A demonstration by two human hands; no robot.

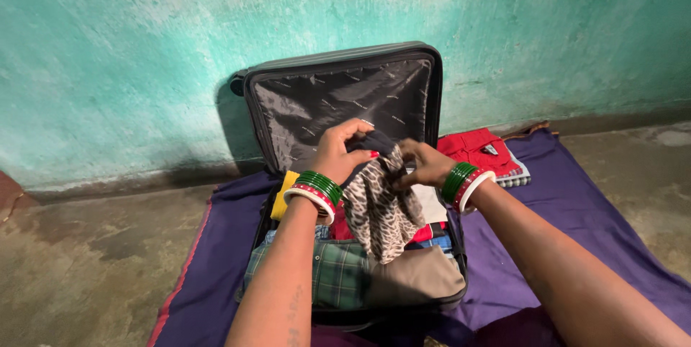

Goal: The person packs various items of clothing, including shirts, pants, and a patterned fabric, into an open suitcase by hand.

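Both of my hands hold a leopard-print cloth (381, 214) with a dark top edge over an open grey suitcase (252, 84). My left hand (338, 151) grips the cloth's upper left corner. My right hand (425, 163) pinches its right edge. The cloth hangs down over folded clothes in the case: a green plaid garment (338, 278), a tan one (425, 278), a yellow piece (282, 196) and something red. Green and red bangles sit on both wrists.
The suitcase lid leans against a turquoise wall (144, 52). A purple cloth (576, 210) is spread on the concrete floor (86, 260) under the case. A stack of folded clothes with a red one on top (479, 149) lies to the right of the case.
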